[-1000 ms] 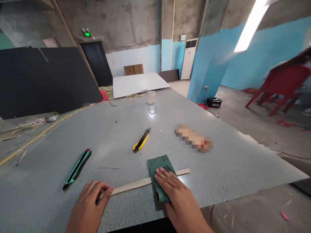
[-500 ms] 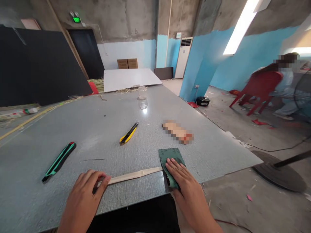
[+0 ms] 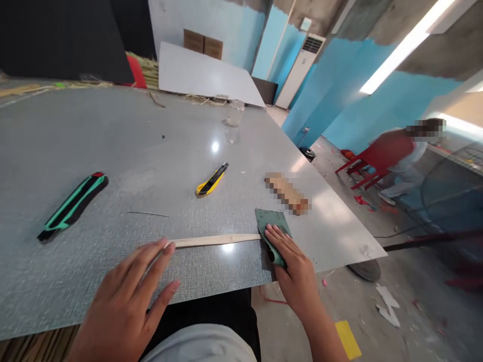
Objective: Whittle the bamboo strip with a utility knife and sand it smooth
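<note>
A thin pale strip (image 3: 215, 240), which looks like bamboo or wood, lies along the near part of the table. My left hand (image 3: 132, 286) has its fingers stretched over the strip's left end, fingertips touching it, the thumb held apart. At the other end, a folded sheet of green sandpaper (image 3: 267, 220) covers the tip of the strip. My right hand (image 3: 289, 254) grips that sandpaper and presses it down, fingers laid across the top; its thumb is mostly hidden. Beyond the strip are a yellow-and-black utility knife (image 3: 212, 181) and a thin dark wire-like piece (image 3: 148, 213).
A green-and-black utility knife (image 3: 73, 207) lies at left on the grey table (image 3: 124, 125). A blurred-out tan object (image 3: 287, 193) lies at right; a clear cup (image 3: 236, 113) stands farther back. Someone sits on a red chair (image 3: 392, 150) beyond the table.
My left thumb has come away from the strip, and the fingers have straightened over its end. The right hand stays on the sandpaper. The view has tilted downward.
</note>
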`<state>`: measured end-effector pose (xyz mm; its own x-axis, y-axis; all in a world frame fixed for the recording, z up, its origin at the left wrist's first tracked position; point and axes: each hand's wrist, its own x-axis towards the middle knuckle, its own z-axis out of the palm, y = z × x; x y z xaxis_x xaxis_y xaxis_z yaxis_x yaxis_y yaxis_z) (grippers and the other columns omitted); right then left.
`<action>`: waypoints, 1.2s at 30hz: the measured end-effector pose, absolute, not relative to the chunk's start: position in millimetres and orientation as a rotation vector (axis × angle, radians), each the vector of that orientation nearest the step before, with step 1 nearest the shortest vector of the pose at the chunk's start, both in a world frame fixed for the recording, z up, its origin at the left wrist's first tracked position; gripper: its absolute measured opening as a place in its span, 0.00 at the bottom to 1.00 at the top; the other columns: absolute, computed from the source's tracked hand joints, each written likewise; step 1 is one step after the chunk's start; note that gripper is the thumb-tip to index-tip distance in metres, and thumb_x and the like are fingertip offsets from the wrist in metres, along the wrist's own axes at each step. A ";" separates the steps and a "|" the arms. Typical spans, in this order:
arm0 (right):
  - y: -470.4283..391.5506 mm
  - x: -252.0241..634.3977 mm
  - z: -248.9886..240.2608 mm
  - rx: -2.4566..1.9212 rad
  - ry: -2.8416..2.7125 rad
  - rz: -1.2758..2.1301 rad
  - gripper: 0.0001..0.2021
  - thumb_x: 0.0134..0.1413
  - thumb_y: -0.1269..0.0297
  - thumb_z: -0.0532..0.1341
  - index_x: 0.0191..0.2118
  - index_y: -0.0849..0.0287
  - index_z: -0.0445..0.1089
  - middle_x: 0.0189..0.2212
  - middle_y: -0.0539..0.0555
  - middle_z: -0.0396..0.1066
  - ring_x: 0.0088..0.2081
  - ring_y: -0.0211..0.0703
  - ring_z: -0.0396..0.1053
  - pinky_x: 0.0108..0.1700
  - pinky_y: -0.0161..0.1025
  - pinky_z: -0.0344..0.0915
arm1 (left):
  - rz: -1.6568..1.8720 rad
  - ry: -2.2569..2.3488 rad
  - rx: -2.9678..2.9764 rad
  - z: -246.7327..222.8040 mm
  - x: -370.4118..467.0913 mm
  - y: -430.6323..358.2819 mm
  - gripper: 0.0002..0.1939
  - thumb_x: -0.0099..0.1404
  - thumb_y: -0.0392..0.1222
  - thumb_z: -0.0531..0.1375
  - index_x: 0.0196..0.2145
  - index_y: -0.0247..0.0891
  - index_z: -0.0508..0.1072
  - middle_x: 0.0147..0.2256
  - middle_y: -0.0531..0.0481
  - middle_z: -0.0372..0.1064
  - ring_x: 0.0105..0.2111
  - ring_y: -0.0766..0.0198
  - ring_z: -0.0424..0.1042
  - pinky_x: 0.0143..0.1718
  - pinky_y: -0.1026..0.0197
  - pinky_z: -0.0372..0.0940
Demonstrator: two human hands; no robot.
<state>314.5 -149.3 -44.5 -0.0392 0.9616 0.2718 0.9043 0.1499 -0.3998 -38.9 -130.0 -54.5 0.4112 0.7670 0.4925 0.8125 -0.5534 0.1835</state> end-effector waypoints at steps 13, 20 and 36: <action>-138.1 206.4 -29.9 -1.630 -2.203 0.283 0.43 0.41 0.81 0.53 0.69 0.64 0.66 0.70 0.56 0.61 0.73 0.49 0.55 0.74 0.56 0.55 | -0.649 -1.546 -2.544 -52.6 -24.2 -127.7 0.43 0.73 0.69 0.51 0.68 0.29 0.65 0.62 0.31 0.68 0.59 0.38 0.66 0.58 0.38 0.60; -126.4 222.2 -25.4 -1.604 -2.145 0.395 0.43 0.42 0.82 0.53 0.68 0.57 0.68 0.69 0.55 0.64 0.72 0.47 0.57 0.74 0.57 0.56 | -0.550 -1.621 -2.566 -45.5 -24.7 -129.0 0.38 0.75 0.65 0.50 0.69 0.33 0.65 0.58 0.35 0.71 0.53 0.43 0.68 0.55 0.39 0.62; -120.4 206.2 -17.1 -1.599 -2.198 0.433 0.40 0.44 0.81 0.53 0.67 0.60 0.68 0.69 0.53 0.64 0.72 0.45 0.57 0.74 0.53 0.55 | -0.599 -1.582 -2.578 -44.4 -28.3 -129.6 0.31 0.77 0.57 0.52 0.68 0.34 0.67 0.58 0.37 0.72 0.54 0.42 0.69 0.54 0.39 0.62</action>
<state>206.2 -120.4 -17.1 -0.2754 0.9529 0.1268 0.8336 0.3024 -0.4622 -28.3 -129.6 -44.4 0.3989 0.8457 0.3544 0.8683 -0.4726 0.1506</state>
